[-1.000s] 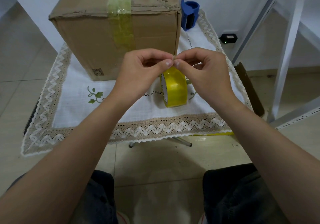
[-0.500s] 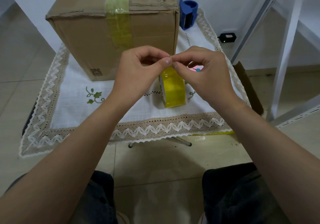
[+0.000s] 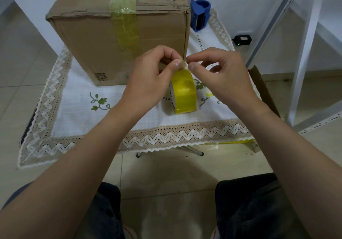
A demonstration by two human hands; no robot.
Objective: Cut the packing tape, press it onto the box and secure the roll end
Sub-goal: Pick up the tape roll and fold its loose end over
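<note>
Glossy yellow roll of packing tape (image 3: 184, 90), upright on its edge on the white lace-trimmed tablecloth (image 3: 77, 109), near the front right corner of the brown cardboard box (image 3: 88, 41). Loose pale tape end (image 3: 184, 65) lifted above the roll, pinched on either side by left hand (image 3: 149, 79) and right hand (image 3: 224, 76), thumbs and forefingers nearly meeting, remaining fingers loosely bent.

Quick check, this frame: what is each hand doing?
Left hand: closed, pinching the tape end above the yellow roll.
Right hand: closed, pinching the same tape end.
</note>
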